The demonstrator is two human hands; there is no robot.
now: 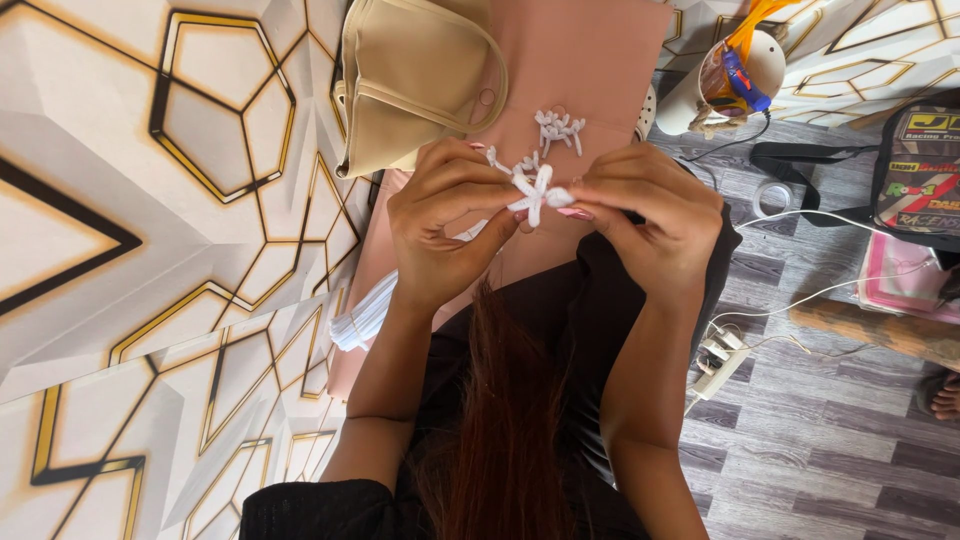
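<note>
Fingers of both hands, left hand [445, 225] and right hand [655, 215], pinch one white knot [537, 192] mid-frame; finished knots [557, 128] lie above on the pink board [590, 60].

The left hand [445, 225] and right hand [650, 220] cover most of the white knotted piece [536, 192]; the beige bag [415, 80] is cut off by the top edge, a sandalled foot [944, 396] by the right

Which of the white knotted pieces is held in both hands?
The cross-shaped white piece, pinched between left hand and right hand; the other small white pieces lie loose on the pink sheet.
</note>
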